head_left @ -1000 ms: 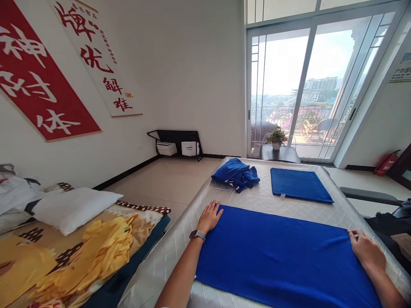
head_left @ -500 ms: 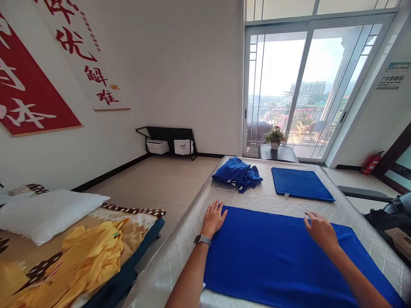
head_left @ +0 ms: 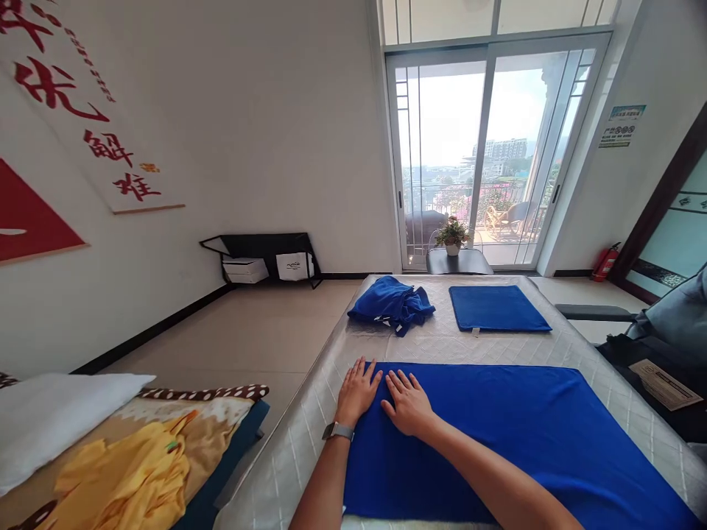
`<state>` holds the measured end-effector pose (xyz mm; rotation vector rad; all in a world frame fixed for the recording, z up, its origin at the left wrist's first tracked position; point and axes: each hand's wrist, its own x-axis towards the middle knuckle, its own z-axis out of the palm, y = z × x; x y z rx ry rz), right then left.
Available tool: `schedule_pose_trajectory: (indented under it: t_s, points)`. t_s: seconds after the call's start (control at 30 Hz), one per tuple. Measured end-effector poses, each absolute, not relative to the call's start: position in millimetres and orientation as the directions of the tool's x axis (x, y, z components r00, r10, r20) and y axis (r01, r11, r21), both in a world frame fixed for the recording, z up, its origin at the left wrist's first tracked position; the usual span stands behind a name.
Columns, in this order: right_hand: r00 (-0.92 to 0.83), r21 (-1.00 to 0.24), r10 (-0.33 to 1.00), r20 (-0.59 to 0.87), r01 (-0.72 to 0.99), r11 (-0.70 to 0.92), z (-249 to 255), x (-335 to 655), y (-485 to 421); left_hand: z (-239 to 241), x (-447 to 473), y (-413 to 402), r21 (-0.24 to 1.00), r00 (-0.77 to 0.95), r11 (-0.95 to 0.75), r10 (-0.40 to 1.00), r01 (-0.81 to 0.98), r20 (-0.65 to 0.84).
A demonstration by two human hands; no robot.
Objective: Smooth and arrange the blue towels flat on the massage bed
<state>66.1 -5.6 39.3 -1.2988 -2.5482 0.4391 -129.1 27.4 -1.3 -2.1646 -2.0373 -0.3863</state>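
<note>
A large blue towel [head_left: 513,434] lies spread flat across the near part of a quilted grey mattress [head_left: 607,368]. My left hand [head_left: 356,390] rests flat and open on the towel's far left corner, a watch on its wrist. My right hand [head_left: 407,401] lies flat and open on the towel right beside the left hand, fingers spread. Farther along the mattress sit a folded blue towel [head_left: 497,308] and, left of it, a crumpled blue cloth [head_left: 393,302].
A low bed [head_left: 110,456] with a white pillow and yellow cloth stands at the left. A small table with a potted plant [head_left: 453,235] stands before the glass balcony door. A black rack with boxes [head_left: 265,258] leans on the far wall. Dark bags [head_left: 657,368] lie right.
My right hand has slid left across the large towel from its right edge to beside my left hand. The view has turned to the right.
</note>
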Motion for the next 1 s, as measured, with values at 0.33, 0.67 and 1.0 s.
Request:
schedule_pose_trajectory:
  t_s: [0.33, 0.67, 1.0]
  points:
    - [-0.414, -0.288, 0.910, 0.014, 0.870, 0.400, 34.9, 182.2, 12.5, 7.6, -124.5, 24.9, 0.150, -0.034, 0.003, 0.978, 0.989, 0.207]
    - [-0.031, -0.095, 0.999, 0.040, 0.995, 0.035, 9.9, 384.7, 14.8, 2.9, -124.9, 28.0, 0.119, -0.065, 0.044, 0.982, 0.992, 0.180]
    - [0.089, -0.142, 0.986, 0.139, 0.987, -0.069, -7.7, 485.7, 16.8, -4.3, -127.8, 35.1, 0.100, -0.098, 0.081, 0.979, 0.992, 0.177]
